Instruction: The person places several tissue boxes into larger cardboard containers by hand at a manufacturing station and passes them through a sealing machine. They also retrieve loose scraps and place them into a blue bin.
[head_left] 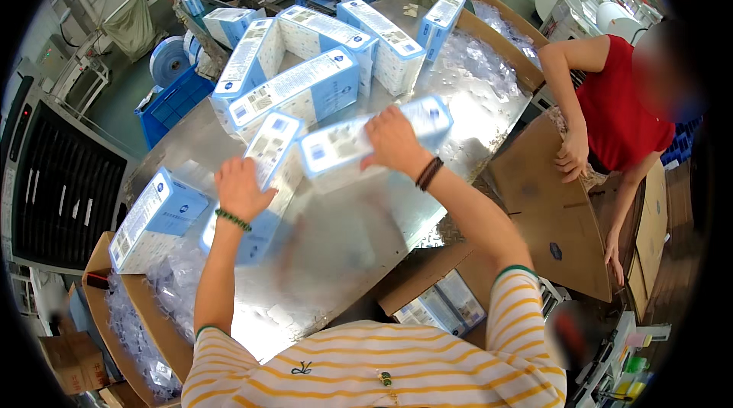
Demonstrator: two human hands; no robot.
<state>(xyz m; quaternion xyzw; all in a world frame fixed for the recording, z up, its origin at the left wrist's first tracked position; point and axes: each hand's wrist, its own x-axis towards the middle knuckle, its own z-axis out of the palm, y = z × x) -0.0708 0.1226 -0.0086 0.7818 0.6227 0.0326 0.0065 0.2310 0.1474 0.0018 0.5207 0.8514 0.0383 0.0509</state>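
My right hand point(393, 139) is clamped across the top of a blue-and-white carton point(431, 121), fingers on its far side and thumb on its near side. The carton looks slightly blurred, and its underside is hidden. My left hand point(243, 188) grips the near end of another such carton point(276, 133), thumb spread to the right. That carton stands beside the one in my right hand. One more carton point(159, 209) is at the left, near the table's edge. Behind my hands, several like cartons point(301, 91) stand in a loose cluster on the metal table point(336, 244).
Cardboard boxes with crumpled clear plastic bags flank the table at left point(141, 309) and far right point(489, 41). By its near edge, an open cardboard box point(427, 282) holds packed cartons. A person in red point(622, 106) handles a large cardboard box point(546, 194) at the right.
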